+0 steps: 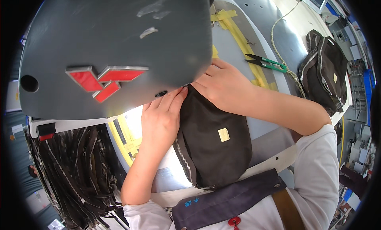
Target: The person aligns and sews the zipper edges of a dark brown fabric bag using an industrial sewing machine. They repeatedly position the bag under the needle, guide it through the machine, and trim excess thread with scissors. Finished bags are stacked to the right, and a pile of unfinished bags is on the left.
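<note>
A dark brown fabric bag piece with a metal zipper along its left edge and a small pale yellow tag lies in front of me, its narrow end reaching under the grey sewing machine head. My left hand rests at the left of that end, fingers pressed together against the cloth's edge beside the machine. My right hand grips the upper right of the piece, its fingers bent and partly covered by the machine. The needle area is hidden behind the machine head.
Green-handled thread snips lie on the table at the right, tied to a cord. Beyond them sits a stack of dark zippered bag pieces. Many more dark zippered pieces hang at the lower left. Yellow tape marks the table.
</note>
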The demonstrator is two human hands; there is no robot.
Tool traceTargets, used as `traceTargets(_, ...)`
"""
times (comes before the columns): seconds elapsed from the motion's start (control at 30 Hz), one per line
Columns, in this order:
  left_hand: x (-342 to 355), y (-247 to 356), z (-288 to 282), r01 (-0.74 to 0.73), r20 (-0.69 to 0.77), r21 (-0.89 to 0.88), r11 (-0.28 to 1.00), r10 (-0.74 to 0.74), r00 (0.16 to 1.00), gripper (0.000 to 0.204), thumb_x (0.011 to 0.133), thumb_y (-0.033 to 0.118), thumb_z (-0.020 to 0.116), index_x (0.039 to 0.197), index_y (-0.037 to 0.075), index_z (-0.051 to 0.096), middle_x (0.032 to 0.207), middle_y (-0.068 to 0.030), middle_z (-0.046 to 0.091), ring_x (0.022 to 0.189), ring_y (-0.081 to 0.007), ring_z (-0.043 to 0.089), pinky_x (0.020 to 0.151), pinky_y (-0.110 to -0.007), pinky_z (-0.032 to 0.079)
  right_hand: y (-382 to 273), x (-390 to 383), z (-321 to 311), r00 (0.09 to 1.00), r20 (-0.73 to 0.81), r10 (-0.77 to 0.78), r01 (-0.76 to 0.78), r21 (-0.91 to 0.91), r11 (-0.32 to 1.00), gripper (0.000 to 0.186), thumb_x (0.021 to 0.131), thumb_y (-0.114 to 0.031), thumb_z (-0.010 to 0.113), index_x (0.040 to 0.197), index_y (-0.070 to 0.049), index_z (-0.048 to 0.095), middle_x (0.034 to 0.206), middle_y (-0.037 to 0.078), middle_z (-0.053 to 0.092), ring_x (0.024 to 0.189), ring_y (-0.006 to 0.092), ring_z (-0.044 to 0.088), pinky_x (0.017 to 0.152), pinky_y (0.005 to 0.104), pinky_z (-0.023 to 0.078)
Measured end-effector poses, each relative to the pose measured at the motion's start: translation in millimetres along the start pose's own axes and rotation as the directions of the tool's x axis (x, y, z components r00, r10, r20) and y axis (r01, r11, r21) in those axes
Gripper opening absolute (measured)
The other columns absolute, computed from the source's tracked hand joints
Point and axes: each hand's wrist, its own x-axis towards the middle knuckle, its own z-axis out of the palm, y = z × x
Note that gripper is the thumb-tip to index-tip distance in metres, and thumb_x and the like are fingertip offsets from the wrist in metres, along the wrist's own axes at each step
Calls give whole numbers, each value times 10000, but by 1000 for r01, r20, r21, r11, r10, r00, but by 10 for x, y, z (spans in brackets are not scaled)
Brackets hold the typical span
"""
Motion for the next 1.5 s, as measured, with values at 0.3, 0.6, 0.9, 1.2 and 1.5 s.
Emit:
traceTargets(0.3,-37,-23,6,58,11,-40,998,-58,998,415,690,-83,599,1068,76,664,1152,-37,643,993,-264,622,883,-372,469,-3,13,-17,1000,-16,17,-17,-6,1000,149,737,-148,606,823,-52,680,863,30,544,803,171,554,751,306,443)
traceTargets(0.6,-24,-34,14,96,-5,-120,988,-97,995,397,704,-80,604,1065,72,664,1127,-37,654,986,-257,627,865,-369,477,-26,20,38,995,-79,55,-52,41,998,145,716,-145,603,806,-38,639,819,27,535,762,175,552,697,295,446)
traceTargets(0.9,-8,-19,-16,29,6,-28,999,-29,1000,408,683,-66,612,1061,79,666,1122,-36,653,991,-253,629,863,-368,481,-30,33,4,998,-18,55,-55,-16,998,152,710,-148,611,812,-40,641,814,23,534,777,169,556,710,294,451)
traceTargets(1.2,-4,-15,-27,37,9,-66,997,-37,999,393,682,-74,595,1049,51,659,1115,-54,651,983,-263,630,869,-384,485,-23,33,-2,999,-19,49,-50,-21,999,166,724,-148,602,836,-37,652,831,15,536,792,159,561,730,285,459)
traceTargets(1.5,17,-32,-45,37,30,-48,998,-36,999,392,705,-62,596,1070,62,664,1122,-52,648,992,-261,628,862,-377,481,13,53,-9,998,-40,52,-51,7,999,184,723,-153,601,853,-37,659,830,12,533,790,151,560,689,275,463)
